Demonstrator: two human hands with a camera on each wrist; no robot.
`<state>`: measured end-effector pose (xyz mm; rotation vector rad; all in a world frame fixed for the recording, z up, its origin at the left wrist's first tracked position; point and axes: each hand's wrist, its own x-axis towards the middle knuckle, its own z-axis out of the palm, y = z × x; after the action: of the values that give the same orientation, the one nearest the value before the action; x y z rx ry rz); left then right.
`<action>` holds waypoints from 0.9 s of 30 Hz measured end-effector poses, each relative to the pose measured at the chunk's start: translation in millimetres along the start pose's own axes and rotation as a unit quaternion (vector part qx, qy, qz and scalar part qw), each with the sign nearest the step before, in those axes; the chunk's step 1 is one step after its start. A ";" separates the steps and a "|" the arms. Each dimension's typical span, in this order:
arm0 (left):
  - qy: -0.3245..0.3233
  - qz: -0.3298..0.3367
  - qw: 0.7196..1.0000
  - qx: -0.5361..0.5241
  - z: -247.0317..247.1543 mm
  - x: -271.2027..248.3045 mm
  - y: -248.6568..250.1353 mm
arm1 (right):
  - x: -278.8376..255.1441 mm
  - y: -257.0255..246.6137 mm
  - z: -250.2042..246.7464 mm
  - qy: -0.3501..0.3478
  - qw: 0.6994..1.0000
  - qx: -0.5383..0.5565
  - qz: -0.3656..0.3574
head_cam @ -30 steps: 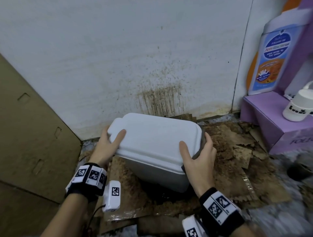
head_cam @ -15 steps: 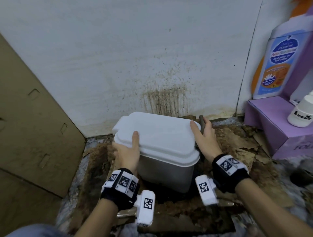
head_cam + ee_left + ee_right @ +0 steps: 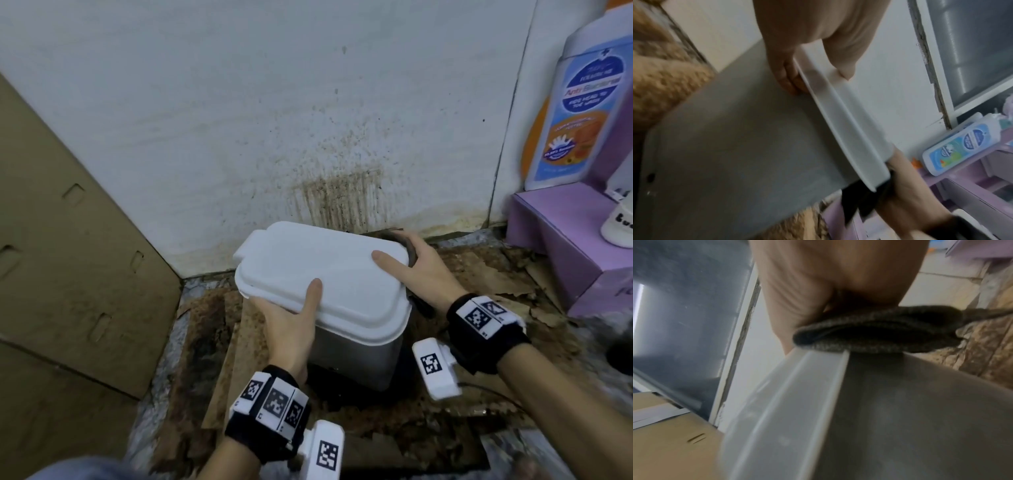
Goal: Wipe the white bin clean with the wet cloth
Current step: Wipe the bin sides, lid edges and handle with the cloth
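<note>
We see the left hand (image 3: 289, 329) gripping the near-left lid rim of the white bin (image 3: 329, 274), thumb flat on top, fingers curled beneath. The right hand (image 3: 416, 270) clamps the dark wet cloth (image 3: 875, 331) against the rim at the far-right corner, thumb on the lid. Bin sits between both grips on soiled cardboard (image 3: 496, 274), just before the stained wall (image 3: 274, 120).

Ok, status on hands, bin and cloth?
Left hand grips white bin lid edge. Right hand presses cloth on far corner. Nothing blocking.
</note>
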<state>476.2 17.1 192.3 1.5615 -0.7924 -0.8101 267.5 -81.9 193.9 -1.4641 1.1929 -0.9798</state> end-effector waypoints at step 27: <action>-0.105 -0.024 0.991 0.075 -19.3 30.1 8.8 | -81.1 -7.0 72.0 0.231 0.967 0.052 0.090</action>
<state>508.1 0.8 201.0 1.6502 -0.9910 -0.9806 322.3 11.7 185.3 -1.0483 1.5502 -1.2766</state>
